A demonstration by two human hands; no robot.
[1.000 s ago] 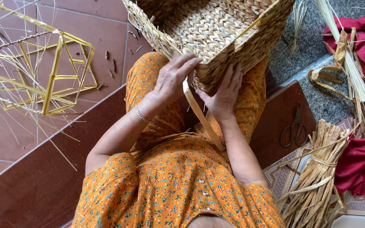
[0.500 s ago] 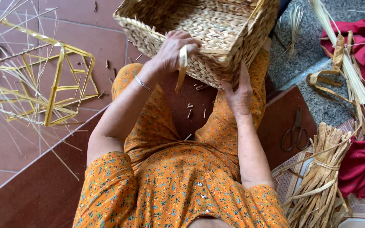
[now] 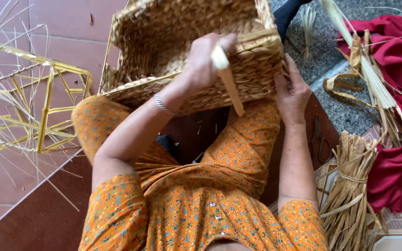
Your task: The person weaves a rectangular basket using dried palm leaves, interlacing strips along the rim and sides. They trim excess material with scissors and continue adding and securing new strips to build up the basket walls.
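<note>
The woven basket (image 3: pixel 182 51) rests tilted on the person's knees, its open mouth turned toward the camera and its rim wall facing down toward the lap. The left hand (image 3: pixel 205 60) is closed in a pinch on a flat pale fibre strip (image 3: pixel 228 76), gripping it at the rim while the free end hangs down over the basket wall. The right hand (image 3: pixel 294 90) lies with fingers spread and pressed flat against the basket's outer corner, steadying it.

The likely trouble is the strip: it looks stiff and dry, so a hard tug at the rim could crack it or fray its edge. Since the basket is only propped on the knees, a strong pull by the left hand could also twist it out from under the right palm and let it slide to the floor. A slack pinch would let the strip slip back out of the weave.

Close on the right, a tied bundle of dried fibre (image 3: pixel 350 186) stands just beside the right forearm, with scissors (image 3: pixel 321 142) on the floor between it and the leg. A red cloth (image 3: pixel 396 116) with loose strips lies further right. On the left tiles sits a yellow wire frame (image 3: pixel 38 107), well apart from the basket and out of the way
</note>
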